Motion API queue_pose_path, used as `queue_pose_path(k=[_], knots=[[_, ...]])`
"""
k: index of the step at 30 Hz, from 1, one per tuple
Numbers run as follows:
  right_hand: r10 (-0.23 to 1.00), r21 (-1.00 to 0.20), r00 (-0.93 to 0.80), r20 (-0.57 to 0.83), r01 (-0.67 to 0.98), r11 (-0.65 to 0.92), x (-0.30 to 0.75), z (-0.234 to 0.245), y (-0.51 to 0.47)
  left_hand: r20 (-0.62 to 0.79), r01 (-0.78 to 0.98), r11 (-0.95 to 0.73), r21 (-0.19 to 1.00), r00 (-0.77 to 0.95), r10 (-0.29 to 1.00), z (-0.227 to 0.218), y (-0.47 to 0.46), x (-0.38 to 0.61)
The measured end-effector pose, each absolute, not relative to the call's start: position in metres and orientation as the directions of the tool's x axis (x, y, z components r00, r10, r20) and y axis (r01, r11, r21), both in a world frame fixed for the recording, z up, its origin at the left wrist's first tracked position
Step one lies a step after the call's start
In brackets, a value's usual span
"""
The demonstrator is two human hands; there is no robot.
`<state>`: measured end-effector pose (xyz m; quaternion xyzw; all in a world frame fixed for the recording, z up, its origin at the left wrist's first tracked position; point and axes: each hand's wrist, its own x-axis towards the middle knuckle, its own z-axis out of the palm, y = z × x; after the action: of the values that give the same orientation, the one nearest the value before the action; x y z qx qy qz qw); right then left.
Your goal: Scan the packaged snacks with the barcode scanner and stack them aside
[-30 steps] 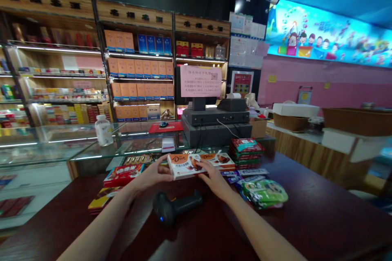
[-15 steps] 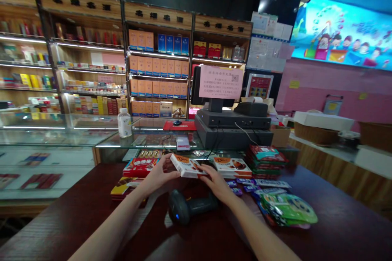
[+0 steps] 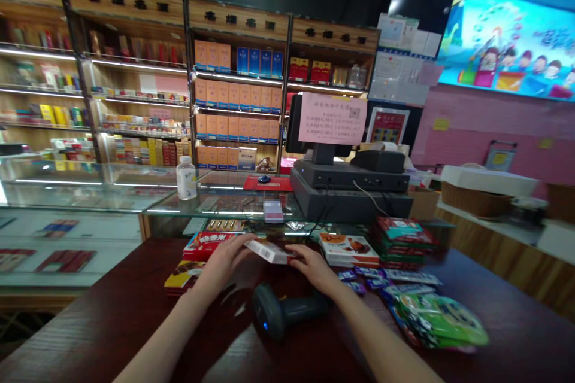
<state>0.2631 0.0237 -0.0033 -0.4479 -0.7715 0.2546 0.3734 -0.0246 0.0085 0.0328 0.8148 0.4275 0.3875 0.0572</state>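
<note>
Both my hands hold a flat white chocolate box (image 3: 268, 251) just above the dark wooden counter (image 3: 90, 329). My left hand (image 3: 224, 262) grips its left end and my right hand (image 3: 309, 264) its right end. The box is tipped so its pale underside with a barcode shows. A black handheld barcode scanner (image 3: 281, 313) lies on the counter right below my hands, a blue light at its head.
A second chocolate box (image 3: 348, 248) and a stack of red-green packs (image 3: 399, 239) lie to the right, with green snack bags (image 3: 438, 323) nearer. Red and yellow packs (image 3: 202, 245) lie left. A cash register (image 3: 350, 185), glass counter (image 3: 90, 194) with bottle (image 3: 185, 178), and shelves stand behind.
The box has turned from face-up to edge-on and flipped, its underside now showing. My hands lowered it toward the scanner. My head turned slightly left.
</note>
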Motion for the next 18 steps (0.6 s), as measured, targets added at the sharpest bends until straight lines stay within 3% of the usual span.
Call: queue_pose_path(k=[5, 8, 13, 18], knots=[[0.886, -0.713, -0.331, 0.324, 0.531, 0.459, 0.258, 0.002, 0.019, 0.701, 0.795, -0.598, 0.1, 0.37, 0.609, 0.033, -0.003, -0.025], [0.877, -0.686, -0.339, 0.341, 0.548, 0.479, 0.262, 0.007, 0.009, 0.753, 0.836, -0.549, -0.003, 0.363, 0.549, 0.033, -0.008, -0.025], [0.877, -0.661, -0.382, 0.292, 0.582, 0.474, 0.277, 0.021, -0.025, 0.738, 0.87, -0.492, -0.04, 0.357, 0.572, 0.03, -0.01, -0.026], [0.808, -0.568, -0.547, 0.219, 0.602, 0.562, 0.282, 0.03, -0.067, 0.694, 0.883, -0.469, 0.019, 0.326, 0.642, 0.026, -0.009, -0.024]])
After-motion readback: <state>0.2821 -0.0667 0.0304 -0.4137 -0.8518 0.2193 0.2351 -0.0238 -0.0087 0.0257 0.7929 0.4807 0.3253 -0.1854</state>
